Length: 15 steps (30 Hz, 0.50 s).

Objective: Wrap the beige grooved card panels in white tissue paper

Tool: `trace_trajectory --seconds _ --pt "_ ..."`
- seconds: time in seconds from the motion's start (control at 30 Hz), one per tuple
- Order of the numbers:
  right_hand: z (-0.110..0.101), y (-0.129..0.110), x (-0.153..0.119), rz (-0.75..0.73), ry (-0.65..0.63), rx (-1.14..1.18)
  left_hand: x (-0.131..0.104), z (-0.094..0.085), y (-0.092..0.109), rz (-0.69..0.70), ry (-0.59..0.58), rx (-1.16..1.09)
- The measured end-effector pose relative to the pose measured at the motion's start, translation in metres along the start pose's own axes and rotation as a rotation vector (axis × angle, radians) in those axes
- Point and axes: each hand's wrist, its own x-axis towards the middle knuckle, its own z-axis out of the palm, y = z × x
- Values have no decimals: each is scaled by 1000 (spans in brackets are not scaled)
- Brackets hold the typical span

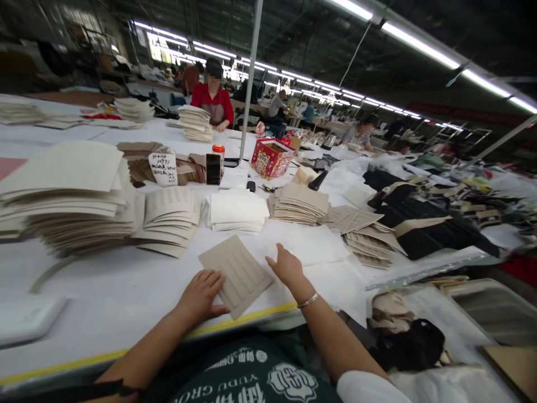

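Observation:
A beige fabric panel with several raised parallel strips lies turned at an angle near the table's front edge. My left hand grips its left side, fingers over the face and thumb by the lower edge. To the right of the panel, my right hand hovers or rests over thin white sheets; contact is unclear. Its thumb and index finger are apart and nothing shows between them. Behind the panel sit a stack of white pieces, a striped beige stack and a tan stack.
A tall pile of cream panels fills the left side, and fanned tan pieces lie at right. A red box, a phone and a metal pole stand farther back. Across the table is a co-worker in red.

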Motion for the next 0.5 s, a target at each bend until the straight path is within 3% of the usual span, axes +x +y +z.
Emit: trace_trajectory --seconds 0.1,0.23,0.3,0.37,0.5 --pt "15 -22 -24 -172 146 60 4 0 10 50 116 10" --pt "38 -48 -74 -635 14 153 8 -5 22 11 103 -119" --pt "46 -56 -89 -766 -2 136 7 -11 21 -20 56 -304" --pt "49 -61 -94 -825 5 94 2 -18 10 -94 74 -467" --pt "38 -58 -93 -944 12 -20 -20 -30 -31 -463 334 -525"
